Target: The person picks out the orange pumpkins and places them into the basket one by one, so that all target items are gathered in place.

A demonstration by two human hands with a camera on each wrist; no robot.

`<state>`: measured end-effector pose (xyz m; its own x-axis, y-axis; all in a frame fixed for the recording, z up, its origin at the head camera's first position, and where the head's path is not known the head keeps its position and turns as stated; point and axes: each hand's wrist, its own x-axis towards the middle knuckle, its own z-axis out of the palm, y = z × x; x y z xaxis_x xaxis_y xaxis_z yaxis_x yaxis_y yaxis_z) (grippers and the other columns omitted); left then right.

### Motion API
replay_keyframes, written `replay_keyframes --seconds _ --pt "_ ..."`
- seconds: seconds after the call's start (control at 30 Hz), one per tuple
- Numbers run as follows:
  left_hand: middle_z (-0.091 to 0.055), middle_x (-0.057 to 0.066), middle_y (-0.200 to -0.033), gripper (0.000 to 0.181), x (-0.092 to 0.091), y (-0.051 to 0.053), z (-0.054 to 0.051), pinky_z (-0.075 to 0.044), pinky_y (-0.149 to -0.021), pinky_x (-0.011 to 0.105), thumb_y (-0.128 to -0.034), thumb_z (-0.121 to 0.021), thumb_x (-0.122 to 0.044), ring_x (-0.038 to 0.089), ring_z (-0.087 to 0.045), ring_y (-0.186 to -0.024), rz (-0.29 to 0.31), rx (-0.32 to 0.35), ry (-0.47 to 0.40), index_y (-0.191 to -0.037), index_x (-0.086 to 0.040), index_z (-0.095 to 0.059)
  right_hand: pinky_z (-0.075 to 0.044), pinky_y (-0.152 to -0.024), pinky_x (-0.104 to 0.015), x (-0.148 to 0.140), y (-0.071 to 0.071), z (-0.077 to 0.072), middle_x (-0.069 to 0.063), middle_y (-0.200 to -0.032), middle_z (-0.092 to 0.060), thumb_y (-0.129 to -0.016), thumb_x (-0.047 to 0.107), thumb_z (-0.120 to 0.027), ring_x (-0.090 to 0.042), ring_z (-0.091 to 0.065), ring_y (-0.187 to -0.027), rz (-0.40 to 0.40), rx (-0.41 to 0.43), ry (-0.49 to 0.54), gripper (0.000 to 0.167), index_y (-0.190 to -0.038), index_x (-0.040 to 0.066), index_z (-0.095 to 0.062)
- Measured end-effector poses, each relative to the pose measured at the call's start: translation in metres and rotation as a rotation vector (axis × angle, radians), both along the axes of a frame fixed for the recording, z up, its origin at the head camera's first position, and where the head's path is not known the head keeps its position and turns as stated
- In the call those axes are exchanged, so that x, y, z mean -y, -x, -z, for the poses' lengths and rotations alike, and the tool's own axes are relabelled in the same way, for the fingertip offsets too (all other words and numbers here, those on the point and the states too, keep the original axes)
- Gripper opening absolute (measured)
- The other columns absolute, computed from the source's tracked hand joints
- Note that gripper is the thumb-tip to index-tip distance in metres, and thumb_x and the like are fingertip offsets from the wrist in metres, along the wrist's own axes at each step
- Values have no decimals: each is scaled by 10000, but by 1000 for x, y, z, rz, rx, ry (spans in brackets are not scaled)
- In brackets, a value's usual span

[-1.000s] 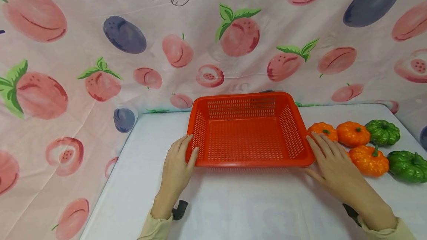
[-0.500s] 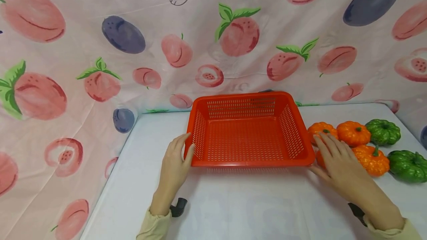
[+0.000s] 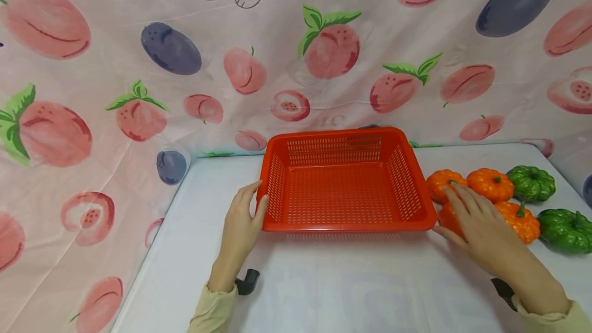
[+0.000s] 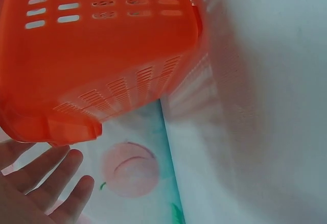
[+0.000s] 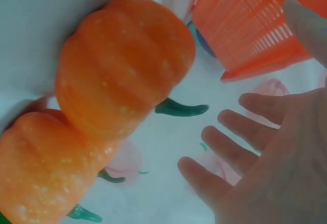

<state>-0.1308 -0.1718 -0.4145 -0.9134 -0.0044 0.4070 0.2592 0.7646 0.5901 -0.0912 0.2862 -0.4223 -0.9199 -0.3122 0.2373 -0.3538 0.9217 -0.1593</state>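
Observation:
A red plastic basket (image 3: 339, 194) with slotted walls stands on the white table, with nothing inside it. My left hand (image 3: 240, 225) is at its left side, fingers spread; in the left wrist view the fingers (image 4: 56, 178) lie just beside the basket's rim (image 4: 51, 129), and whether they touch it is hard to tell. Past the right front corner is my right hand (image 3: 481, 225), apart from the basket and holding nothing. It hovers by the orange pumpkins (image 3: 447, 184), partly covering some. In the right wrist view its fingers (image 5: 230, 150) are spread near an orange pumpkin (image 5: 125, 66).
Two green pumpkins (image 3: 566, 230) lie at the table's right side beside the orange ones. A fruit-printed cloth (image 3: 259, 24) hangs behind and at the left of the table (image 3: 351, 287). Dark straps (image 3: 248, 281) show at my wrists.
Both hands have drawn away from the basket's sides, the left slightly to the left, the right further right over the orange pumpkins. The basket has stayed in place.

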Motion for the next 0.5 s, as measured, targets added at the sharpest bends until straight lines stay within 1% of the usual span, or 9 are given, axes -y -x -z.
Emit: replay_keyframes --seconds 0.1,0.27,0.4,0.5 --pt "-597 85 -1334 402 1 2 0 -455 -1059 485 -987 -624 -253 261 -556 -1243 0 12 -13 -1360 -113 -579 -206 -1119 -696 -3 2 1 -309 -1478 -334 -863 399 -743 -521 -319 -1303 4 5 13 886 -1495 -47 -310" --pt "-601 78 -1329 401 2 5 -1 -464 -1048 485 -984 -626 -235 263 -569 -1211 -1 33 -31 -1364 -115 -579 -209 -1120 -690 -7 4 2 -317 -1465 -343 -874 412 -732 -532 -324 -1297 25 39 16 859 -1466 -77 -346" --pt "-603 76 -1325 397 2 7 -2 -474 -1031 482 -990 -614 -231 271 -579 -1183 -9 54 -48 -1368 -115 -577 -179 -1136 -681 -10 4 3 -324 -1456 -341 -894 416 -711 -531 -310 -1298 31 68 28 848 -1464 -91 -341" --pt "-597 80 -1332 407 3 8 -1 -483 -1016 478 -987 -622 -213 263 -580 -1180 4 77 -83 -1375 -107 -568 -167 -1135 -686 -11 4 4 -319 -1448 -343 -910 415 -695 -526 -301 -1297 33 90 46 824 -1461 -90 -346"
